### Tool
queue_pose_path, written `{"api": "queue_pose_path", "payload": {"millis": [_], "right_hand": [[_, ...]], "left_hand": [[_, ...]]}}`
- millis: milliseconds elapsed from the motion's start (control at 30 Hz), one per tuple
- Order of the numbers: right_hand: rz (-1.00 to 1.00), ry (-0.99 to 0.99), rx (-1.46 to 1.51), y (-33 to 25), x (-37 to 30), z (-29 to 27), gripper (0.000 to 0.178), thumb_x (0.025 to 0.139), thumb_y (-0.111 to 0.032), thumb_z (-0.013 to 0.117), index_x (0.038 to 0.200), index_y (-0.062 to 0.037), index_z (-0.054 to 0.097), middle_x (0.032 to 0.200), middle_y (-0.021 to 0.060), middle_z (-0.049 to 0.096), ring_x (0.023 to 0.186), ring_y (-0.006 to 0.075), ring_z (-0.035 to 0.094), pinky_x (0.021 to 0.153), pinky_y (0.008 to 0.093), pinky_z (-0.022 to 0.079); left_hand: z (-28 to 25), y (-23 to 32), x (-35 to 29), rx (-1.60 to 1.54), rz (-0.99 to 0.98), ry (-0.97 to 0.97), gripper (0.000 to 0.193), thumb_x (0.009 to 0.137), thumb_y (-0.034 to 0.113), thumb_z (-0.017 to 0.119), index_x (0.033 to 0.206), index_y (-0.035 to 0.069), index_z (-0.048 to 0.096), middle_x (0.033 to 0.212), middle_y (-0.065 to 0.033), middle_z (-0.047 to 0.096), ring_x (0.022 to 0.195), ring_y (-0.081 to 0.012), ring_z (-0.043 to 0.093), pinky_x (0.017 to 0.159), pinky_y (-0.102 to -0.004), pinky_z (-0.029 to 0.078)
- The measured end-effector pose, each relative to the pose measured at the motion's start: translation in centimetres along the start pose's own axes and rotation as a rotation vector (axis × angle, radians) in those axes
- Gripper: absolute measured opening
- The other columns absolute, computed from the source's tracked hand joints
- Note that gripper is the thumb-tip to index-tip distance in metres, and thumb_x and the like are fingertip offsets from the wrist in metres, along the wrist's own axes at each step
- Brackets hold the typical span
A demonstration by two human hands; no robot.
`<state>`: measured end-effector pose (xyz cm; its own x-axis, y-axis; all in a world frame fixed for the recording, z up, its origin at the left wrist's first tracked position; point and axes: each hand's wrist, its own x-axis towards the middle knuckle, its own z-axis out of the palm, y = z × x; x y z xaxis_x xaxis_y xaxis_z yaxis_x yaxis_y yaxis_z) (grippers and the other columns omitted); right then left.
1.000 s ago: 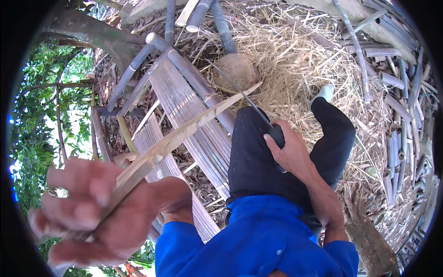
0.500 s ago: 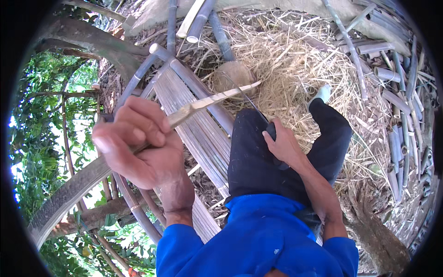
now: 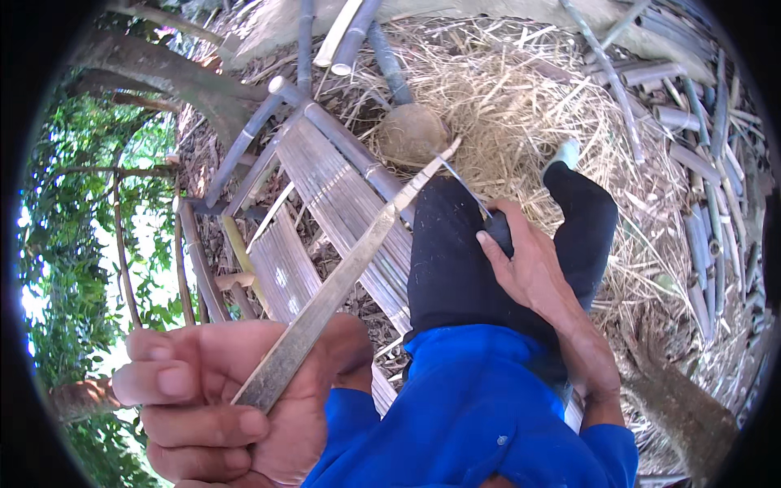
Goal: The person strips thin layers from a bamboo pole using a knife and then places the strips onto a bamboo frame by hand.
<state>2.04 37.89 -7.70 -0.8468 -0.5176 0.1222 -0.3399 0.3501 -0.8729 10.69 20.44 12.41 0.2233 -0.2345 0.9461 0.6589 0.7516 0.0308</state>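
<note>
My left hand is at the lower left, palm up with curled fingers, close to the camera. It grips a long split bamboo strip. The strip slants up to the right over the bench and narrows to a pale, whittled tip. Where its near end goes, behind my fingers, is hidden. My right hand, above my thigh, is closed around the dark handle of a knife. The thin blade points up and left and meets or crosses the strip near its tip; whether it touches I cannot tell.
A slatted bamboo bench stands at my left leg. Beyond it a round wooden block sits among straw-like shavings. Cut bamboo poles lie along the right. A tree trunk rises at lower right.
My left hand has come down and nearer the camera, drawing the strip down and turning it steeper. The strip's long curved rear length has left view. My right hand has shifted slightly right.
</note>
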Motion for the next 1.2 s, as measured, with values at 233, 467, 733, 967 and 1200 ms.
{"api": "queue_pose_path", "payload": {"millis": [233, 467, 733, 967, 1200], "right_hand": [[-0.352, 0.152, -0.022, -6.5, -4.2, -4.4, 0.049, 0.088, -0.018, 0.079, 0.126, 0.0007, 0.055, 0.096, 0.0187, 0.070, 0.081, 0.0355, 0.074, 0.065, 0.0380, 0.060], [-0.157, -0.034, -0.176, -3.9, -3.8, -2.9, 0.040, 0.089, -0.014, 0.076, 0.118, 0.0018, 0.053, 0.084, 0.0225, 0.066, 0.069, 0.0407, 0.069, 0.058, 0.0428, 0.057], [-0.558, 0.202, 0.052, -6.6, -6.3, -5.0, 0.038, 0.088, -0.012, 0.076, 0.116, 0.0022, 0.054, 0.081, 0.0190, 0.067, 0.066, 0.0368, 0.070, 0.054, 0.0418, 0.057], [-0.302, -0.011, -0.141, -5.3, -5.4, -2.7, 0.030, 0.085, -0.010, 0.066, 0.105, 0.0007, 0.047, 0.074, 0.0196, 0.060, 0.060, 0.0353, 0.067, 0.051, 0.0450, 0.056], [-0.035, -0.081, -0.181, -0.8, -2.9, -1.7, 0.030, 0.095, -0.022, 0.063, 0.106, 0.0005, 0.047, 0.079, 0.0248, 0.066, 0.067, 0.0458, 0.067, 0.058, 0.0539, 0.056]], "left_hand": [[3.9, 1.8, -3.3, -0.009, 0.086, 0.131, 0.041, 0.096, 0.026, 0.054, 0.059, 0.020, 0.037, 0.059, 0.0030, 0.037, 0.076, -0.0199, 0.048, 0.090, -0.0414, 0.036], [3.7, 3.1, -4.3, -0.074, 0.081, 0.077, 0.042, 0.096, 0.030, 0.056, 0.060, 0.019, 0.038, 0.067, -0.0006, 0.042, 0.089, -0.0236, 0.052, 0.091, -0.0430, 0.035], [6.3, 3.5, -5.1, 0.123, -0.039, 0.259, 0.040, 0.098, 0.028, 0.054, 0.063, 0.018, 0.036, 0.066, -0.0003, 0.036, 0.091, -0.0221, 0.052, 0.089, -0.0415, 0.037], [2.7, 2.4, -4.3, -0.001, 0.171, -0.087, 0.040, 0.097, 0.028, 0.053, 0.064, 0.019, 0.034, 0.065, 0.0004, 0.033, 0.086, -0.0193, 0.049, 0.093, -0.0395, 0.035], [2.1, 2.3, -4.6, -0.125, 0.189, -0.157, 0.029, 0.093, 0.029, 0.058, 0.069, 0.014, 0.054, 0.070, -0.0040, 0.051, 0.091, -0.0246, 0.053, 0.093, -0.0417, 0.036]]}}
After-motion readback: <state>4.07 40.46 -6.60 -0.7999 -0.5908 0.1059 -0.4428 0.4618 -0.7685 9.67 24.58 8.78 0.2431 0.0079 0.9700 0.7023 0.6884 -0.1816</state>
